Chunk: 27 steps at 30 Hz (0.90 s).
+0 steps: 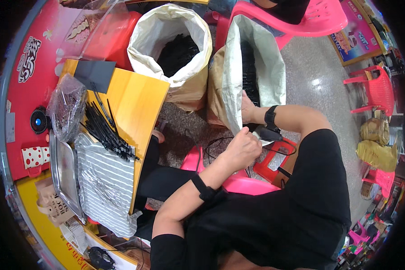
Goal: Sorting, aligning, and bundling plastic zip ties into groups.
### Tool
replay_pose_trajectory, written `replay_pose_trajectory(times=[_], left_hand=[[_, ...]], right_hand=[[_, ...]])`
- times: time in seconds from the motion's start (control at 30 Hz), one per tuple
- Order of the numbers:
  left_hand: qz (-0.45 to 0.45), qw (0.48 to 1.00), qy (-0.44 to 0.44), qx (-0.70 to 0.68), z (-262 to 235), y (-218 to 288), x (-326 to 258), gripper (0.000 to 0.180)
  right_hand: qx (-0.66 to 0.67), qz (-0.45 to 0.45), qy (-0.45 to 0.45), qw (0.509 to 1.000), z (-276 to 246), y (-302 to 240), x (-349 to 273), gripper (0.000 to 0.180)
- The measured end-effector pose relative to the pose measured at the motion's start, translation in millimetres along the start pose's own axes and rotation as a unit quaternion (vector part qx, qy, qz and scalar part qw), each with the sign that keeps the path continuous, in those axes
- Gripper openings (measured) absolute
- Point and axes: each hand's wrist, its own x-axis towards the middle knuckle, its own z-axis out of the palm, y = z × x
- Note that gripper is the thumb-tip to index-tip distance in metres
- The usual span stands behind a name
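A white woven sack (231, 76) stands on the floor before me, its mouth wide, with long shiny black strips (250, 74) packed inside. My left hand (244, 146) is closed at the near edge of its rim, fingertips pinched on the sack's edge. My right hand (248, 109) reaches into the mouth beside the strips; its fingertips are hidden there. Both wrists wear black bands. To the left, a second woven sack (141, 45) holds a heap of similar black pieces (179, 55).
On the wooden table (132, 92) at left lie loose thin black strips (105, 130), a striped cloth (105, 184), a clear plastic bag (66, 108) and a metal tray (64, 173). A pink chair (317, 18) stands beyond the sacks; a red stool (264, 170) and cables lie by my legs.
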Motion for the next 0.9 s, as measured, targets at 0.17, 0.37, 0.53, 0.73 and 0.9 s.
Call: replay_pose_trajectory(times=[0.17,0.37,0.53,0.73,0.9], left_hand=[[-0.001,0.999,-0.036,-0.025,5,1,2,0.009],[0.000,0.999,-0.036,-0.031,6,-1,3,0.010],[-0.001,0.999,-0.048,-0.002,11,6,-1,0.010],[-0.026,0.999,-0.019,-0.027,10,1,-4,0.009],[-0.045,0.998,-0.042,-0.032,4,3,-6,0.007]], right_hand=[[-0.051,0.130,-0.114,0.984,55,22,-14,0.066],[0.018,0.016,-0.042,0.999,50,34,-1,0.058],[0.115,-0.067,0.148,0.980,43,8,-5,0.051],[0.027,0.007,-0.015,0.999,23,21,-3,0.053],[0.202,0.363,0.286,0.864,4,29,-11,0.045]])
